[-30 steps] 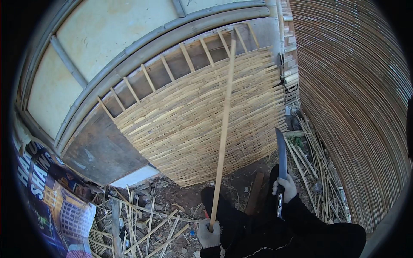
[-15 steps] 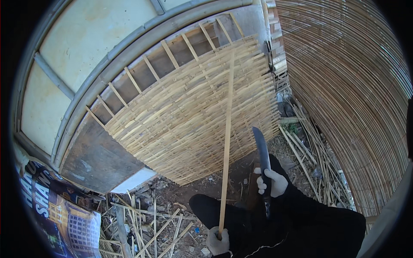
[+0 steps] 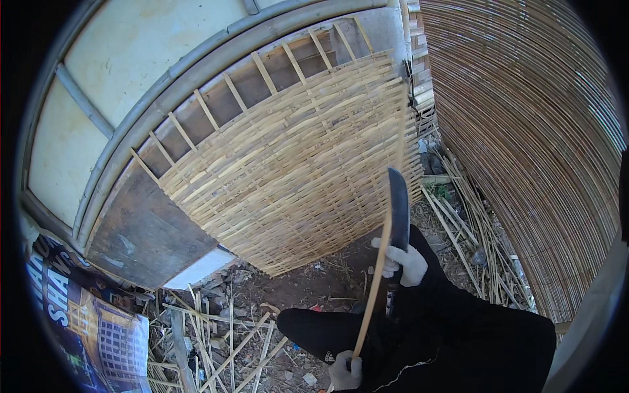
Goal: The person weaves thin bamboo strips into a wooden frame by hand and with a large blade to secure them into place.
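My left hand [image 3: 344,371], in a white glove, is closed around the lower part of a long, narrow bamboo strip [image 3: 372,301]. The strip rises to the upper right, slightly bowed, and its far stretch blurs over the mat. In my right hand [image 3: 409,264], also gloved, is a machete [image 3: 398,206] with a broad dark blade pointing up. The strip runs along the blade's left side and past the right hand's fingers; whether the edge cuts into it I cannot tell. Ahead, a woven bamboo mat [image 3: 288,170] leans on a board, bare slat ends standing along its top.
Bamboo offcuts [image 3: 249,357] litter the ground at lower left, beside a printed banner [image 3: 85,321]. More thin strips [image 3: 475,229] lie at right, below a curved slatted bamboo screen [image 3: 524,131]. A pale panel with grey poles [image 3: 196,65] stands behind the mat.
The strip has swung rightward from over the mat to lie against the blade. My right hand and the machete have risen a little; my left hand has shifted slightly right.
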The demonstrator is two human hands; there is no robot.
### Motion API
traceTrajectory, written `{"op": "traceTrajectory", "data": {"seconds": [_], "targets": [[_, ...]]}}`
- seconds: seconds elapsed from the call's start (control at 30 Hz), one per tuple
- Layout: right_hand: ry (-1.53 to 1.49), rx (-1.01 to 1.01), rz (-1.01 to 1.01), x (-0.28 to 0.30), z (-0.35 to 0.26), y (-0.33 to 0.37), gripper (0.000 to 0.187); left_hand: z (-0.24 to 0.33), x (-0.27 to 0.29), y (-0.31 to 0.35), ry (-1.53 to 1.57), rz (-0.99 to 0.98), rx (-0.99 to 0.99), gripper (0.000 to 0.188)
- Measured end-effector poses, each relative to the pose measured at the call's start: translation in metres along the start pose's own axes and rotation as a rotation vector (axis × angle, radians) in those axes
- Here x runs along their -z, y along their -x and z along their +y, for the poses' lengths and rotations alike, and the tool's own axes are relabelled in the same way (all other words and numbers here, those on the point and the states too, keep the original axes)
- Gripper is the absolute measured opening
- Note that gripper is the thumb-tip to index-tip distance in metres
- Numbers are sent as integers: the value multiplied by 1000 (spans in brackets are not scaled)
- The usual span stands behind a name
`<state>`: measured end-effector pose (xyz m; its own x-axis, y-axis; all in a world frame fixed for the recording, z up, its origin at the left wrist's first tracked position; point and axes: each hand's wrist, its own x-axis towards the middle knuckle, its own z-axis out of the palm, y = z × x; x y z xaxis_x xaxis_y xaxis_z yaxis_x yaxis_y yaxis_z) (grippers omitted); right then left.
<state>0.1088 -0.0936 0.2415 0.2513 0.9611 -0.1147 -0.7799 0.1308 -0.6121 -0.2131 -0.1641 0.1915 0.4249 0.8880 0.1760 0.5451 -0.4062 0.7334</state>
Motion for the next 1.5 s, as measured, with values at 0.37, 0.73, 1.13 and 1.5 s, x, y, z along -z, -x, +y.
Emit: {"op": "traceTrajectory", "data": {"seconds": [0.37, 0.73, 1.13, 1.5], "targets": [[67, 15, 77, -9, -6, 31, 27, 23, 10, -68, 313, -24, -12, 32], [543, -179, -11, -32, 27, 24, 22, 96, -14, -178, 521, -99, 96, 29], [1157, 36, -73, -32, 3, 2, 54, 85, -15, -175, 750, -177, 340, 36], [1384, 304, -74, -26, -31, -19, 42, 80, -16, -156, 550, -310, 334, 33]]}}
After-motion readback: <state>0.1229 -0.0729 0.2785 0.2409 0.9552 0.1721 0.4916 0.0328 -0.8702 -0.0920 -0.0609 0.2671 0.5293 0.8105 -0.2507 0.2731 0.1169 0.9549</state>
